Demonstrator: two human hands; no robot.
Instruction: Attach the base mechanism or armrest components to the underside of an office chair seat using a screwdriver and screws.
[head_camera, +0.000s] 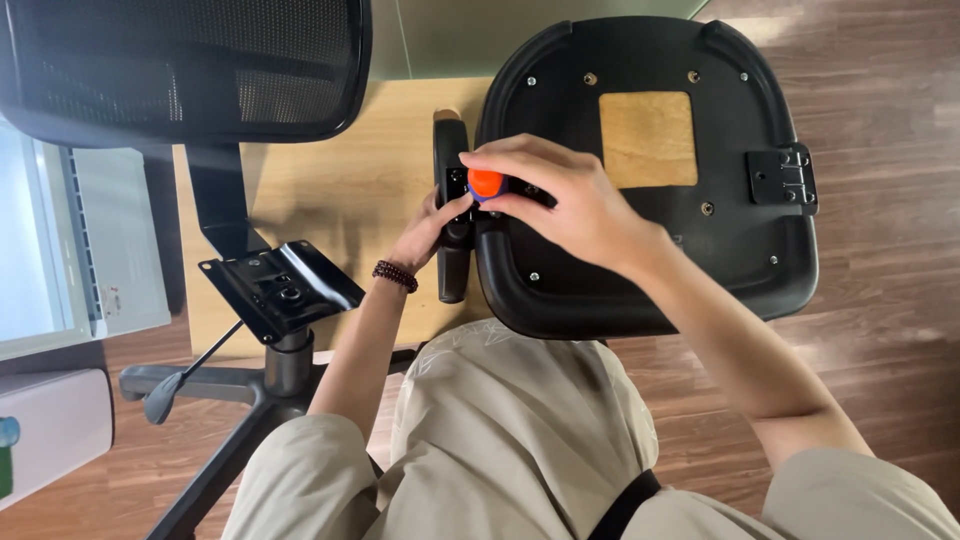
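Fingers of the right hand (565, 200) curl down around a screwdriver (486, 183), pinching its orange handle from above, wrist bent and forearm running back to the lower right. The tool stands at the left edge of the upturned seat (650, 260). Just left of that pinch, the left hand (432, 232) reaches up, fingers wrapped on the black armrest (452, 255), thumb touching the handle. A bead bracelet (395, 275) circles its wrist.
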